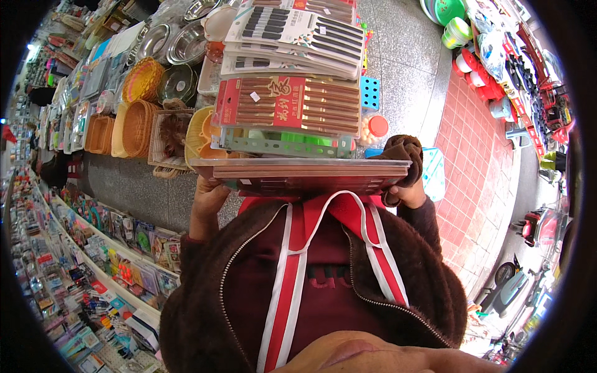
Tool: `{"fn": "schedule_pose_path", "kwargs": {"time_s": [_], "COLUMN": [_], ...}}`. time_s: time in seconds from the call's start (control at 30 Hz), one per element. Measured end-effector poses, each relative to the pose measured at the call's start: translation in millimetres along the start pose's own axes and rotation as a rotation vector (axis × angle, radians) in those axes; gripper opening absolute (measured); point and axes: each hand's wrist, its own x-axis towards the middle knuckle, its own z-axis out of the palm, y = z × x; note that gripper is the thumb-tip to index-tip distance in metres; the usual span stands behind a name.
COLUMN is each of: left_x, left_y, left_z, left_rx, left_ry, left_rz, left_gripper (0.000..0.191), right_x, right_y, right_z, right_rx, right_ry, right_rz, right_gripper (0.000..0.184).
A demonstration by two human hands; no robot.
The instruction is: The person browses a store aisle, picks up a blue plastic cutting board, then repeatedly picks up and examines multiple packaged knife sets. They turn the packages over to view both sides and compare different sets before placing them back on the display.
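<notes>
My left hand point(209, 192) and my right hand point(411, 194) hold a few blister packs of brown chopsticks point(308, 173) between them, upright on edge close to my chest. A bunched brown cloth point(410, 151) is also in my right hand, hanging over that end of the packs. Just beyond lies a red-labelled chopstick pack point(289, 103), flat on a pile above a perforated green metal rail point(289, 145). Behind it are stacked white-carded packs of black-ended chopsticks point(298, 35). The fingers behind the held packs are partly hidden.
Woven baskets point(139, 128), a glass bowl point(177, 84) and steel bowls point(186, 43) stand to the left of the stack. A red-lidded jar point(377, 126) and a blue perforated basket point(369, 93) are at its right. Stocked shelves point(112, 261) curve along my left; a parked scooter point(506, 291) stands at right.
</notes>
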Motion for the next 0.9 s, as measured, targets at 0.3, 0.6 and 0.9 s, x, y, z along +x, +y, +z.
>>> {"fn": "schedule_pose_path", "kwargs": {"time_s": [0.3,0.6,0.9], "left_x": [8.2,26.3,68.8], "left_y": [16.3,36.5,17.5], "left_z": [-5.3,-2.4,-9.1], "left_rx": [-0.046,0.1,0.465], "left_ry": [-0.014,-0.145,0.722], "left_rz": [0.035,0.119,-0.032], "left_gripper": [0.056,0.057,0.027], "right_x": [-0.8,1.5,3.0], "right_y": [8.7,-10.4,-2.8], "right_z": [5.0,10.3,9.5], "right_rx": [0.107,-0.155,-0.055], "right_ry": [-0.001,-0.1,-0.077], "right_rz": [-0.048,-0.204,-0.126], "right_gripper": [0.107,0.087,0.089]}}
